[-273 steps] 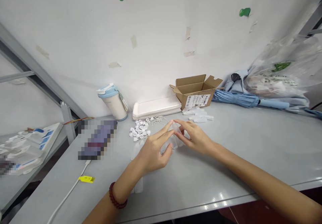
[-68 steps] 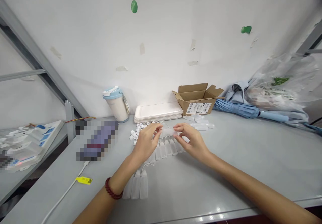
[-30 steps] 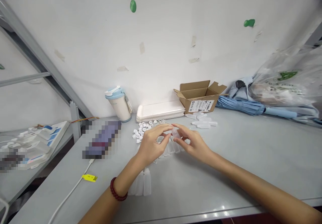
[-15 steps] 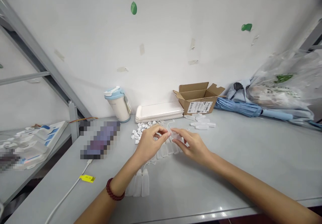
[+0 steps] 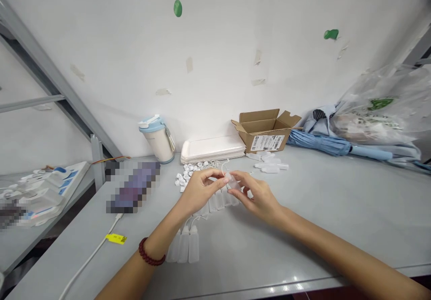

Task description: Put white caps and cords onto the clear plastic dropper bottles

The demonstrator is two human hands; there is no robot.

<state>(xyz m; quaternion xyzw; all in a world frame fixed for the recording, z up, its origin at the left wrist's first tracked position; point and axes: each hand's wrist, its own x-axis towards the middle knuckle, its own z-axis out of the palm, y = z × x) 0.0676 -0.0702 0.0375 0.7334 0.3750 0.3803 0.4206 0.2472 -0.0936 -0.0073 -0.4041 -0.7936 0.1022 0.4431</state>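
Between the thumb and fingers of my right hand (image 5: 261,194) is a small translucent plastic bottle (image 5: 235,183), tilted with its top toward the left. My left hand (image 5: 204,187) pinches at the bottle's top end, where a thin curved white tube (image 5: 222,169) sticks up from the fingertips. Partly covered by my hands, a row of similar bottles (image 5: 220,201) lies just below them. Nearer the front edge lie several more bottles (image 5: 193,246) with thin white tubes on their tops. Small white caps (image 5: 185,174) are heaped beyond my left hand.
Loose bottles (image 5: 271,166) lie by an open cardboard box (image 5: 259,140). Left of it are a stack of white trays (image 5: 215,149), a tumbler (image 5: 158,143) and a blurred phone (image 5: 136,187) on a cable (image 5: 90,257). A folded blue umbrella (image 5: 323,143) rests at right.
The bottle in my right hand has tilted up and shows more clearly between my hands. My right fingers have closed in around it, and the left hand stays at its top.
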